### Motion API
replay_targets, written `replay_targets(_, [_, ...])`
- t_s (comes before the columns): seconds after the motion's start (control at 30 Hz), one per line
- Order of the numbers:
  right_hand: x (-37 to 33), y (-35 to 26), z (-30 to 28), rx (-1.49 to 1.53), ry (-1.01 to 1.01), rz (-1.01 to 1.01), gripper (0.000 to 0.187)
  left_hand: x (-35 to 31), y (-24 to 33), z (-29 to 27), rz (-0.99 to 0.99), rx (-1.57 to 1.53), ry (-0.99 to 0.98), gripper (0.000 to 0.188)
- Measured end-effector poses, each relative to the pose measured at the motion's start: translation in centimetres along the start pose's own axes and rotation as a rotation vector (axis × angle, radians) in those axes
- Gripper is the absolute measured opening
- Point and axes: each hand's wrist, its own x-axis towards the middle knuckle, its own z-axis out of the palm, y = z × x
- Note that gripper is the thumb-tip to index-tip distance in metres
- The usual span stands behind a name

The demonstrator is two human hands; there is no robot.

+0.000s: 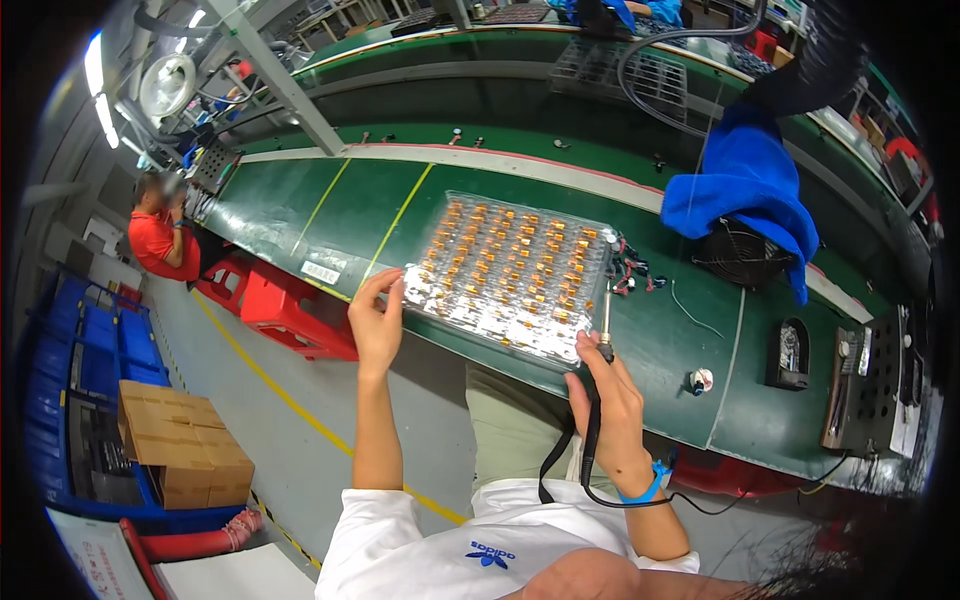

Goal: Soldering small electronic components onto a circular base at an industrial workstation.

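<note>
Tray (470, 318): clear plastic, rows of orange pieces (525, 258); on green bench (665, 325), near edge, probably for easy reach.
Left hand (375, 325): fingers half-curled at tray's left edge, perhaps steadying; grip cannot be told.
Right hand (613, 395): fingers closed round soldering iron (606, 340), tip pointing away, presumably for safety.

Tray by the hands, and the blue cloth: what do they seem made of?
Tray: probably clear plastic, glossy, judging by its strong glare and see-through look. Blue cloth: likely fabric, perhaps towelling, matte, judging by its soft folds; fibre unclear.
</note>
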Motion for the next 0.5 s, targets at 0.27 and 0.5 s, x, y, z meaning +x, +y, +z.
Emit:
replay_targets(0.27, [0.8, 0.0, 0.2, 0.197, 0.079, 0.011, 0.051, 0.4, 0.0, -0.4, -0.135, -0.391, 0.108, 0.023])
replay_targets(0.5, [1.1, -0.2, 0.7, 0.272, 0.125, 0.066, 0.052, 0.4, 0.0, -0.8, -0.152, -0.389, 0.058, 0.023])
